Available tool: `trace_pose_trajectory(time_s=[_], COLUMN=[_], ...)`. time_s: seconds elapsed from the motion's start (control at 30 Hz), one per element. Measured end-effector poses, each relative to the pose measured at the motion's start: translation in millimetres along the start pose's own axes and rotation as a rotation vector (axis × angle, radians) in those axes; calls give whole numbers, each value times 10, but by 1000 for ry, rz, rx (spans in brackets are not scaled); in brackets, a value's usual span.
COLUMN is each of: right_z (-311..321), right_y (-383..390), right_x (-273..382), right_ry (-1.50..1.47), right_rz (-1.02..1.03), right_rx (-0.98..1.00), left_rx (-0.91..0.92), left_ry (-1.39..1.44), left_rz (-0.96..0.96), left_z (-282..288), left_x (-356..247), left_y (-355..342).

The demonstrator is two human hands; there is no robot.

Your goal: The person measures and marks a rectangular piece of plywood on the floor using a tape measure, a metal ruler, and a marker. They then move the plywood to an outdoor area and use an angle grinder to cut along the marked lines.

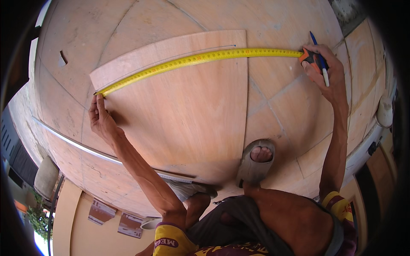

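Observation:
A yellow tape measure (171, 64) lies stretched across a pale plywood sheet (179, 115), just below a drawn pencil-like line near the sheet's top edge. My left hand (102, 115) pinches the tape's end at the sheet's left edge. Off the sheet's right edge, my right hand (324, 70) grips the orange-and-black tape case (308, 57) together with a blue pen (313, 37) that has a white end.
Around the sheet are large board panels (286, 119) with seams. A metal straightedge (77, 143) lies at the left. My sandalled foot (260, 155) is below the sheet's right part. Grey rounded objects (47, 175) and a beige wall (64, 213) appear toward the rim.

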State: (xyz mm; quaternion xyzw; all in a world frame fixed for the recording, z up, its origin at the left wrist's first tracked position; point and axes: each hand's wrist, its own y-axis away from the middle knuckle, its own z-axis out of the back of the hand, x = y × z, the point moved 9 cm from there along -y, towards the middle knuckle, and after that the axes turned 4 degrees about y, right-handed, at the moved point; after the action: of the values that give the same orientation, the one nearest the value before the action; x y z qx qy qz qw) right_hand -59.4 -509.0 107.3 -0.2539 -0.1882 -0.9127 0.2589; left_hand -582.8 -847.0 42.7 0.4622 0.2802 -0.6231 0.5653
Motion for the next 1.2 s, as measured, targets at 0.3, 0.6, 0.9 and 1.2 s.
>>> trace_pose_trajectory(time_s=[0.3, 0.6, 0.9, 1.2], right_z=[-9, 70, 122, 19], right_y=[-29, -28, 255, 694], right_x=[32, 68, 144, 192], right_ry=[-40, -52, -106, -200], right_rz=[0, 18, -32, -158], right_rx=[18, 33, 33, 94], left_rx=[-10, 2, -7, 232], left_ry=[-13, 0, 59, 186], left_rz=[-32, -10, 0, 93], left_z=[6, -2, -41, -118], left_x=[-2, 69, -77, -188], left_y=[-7, -70, 8, -7])
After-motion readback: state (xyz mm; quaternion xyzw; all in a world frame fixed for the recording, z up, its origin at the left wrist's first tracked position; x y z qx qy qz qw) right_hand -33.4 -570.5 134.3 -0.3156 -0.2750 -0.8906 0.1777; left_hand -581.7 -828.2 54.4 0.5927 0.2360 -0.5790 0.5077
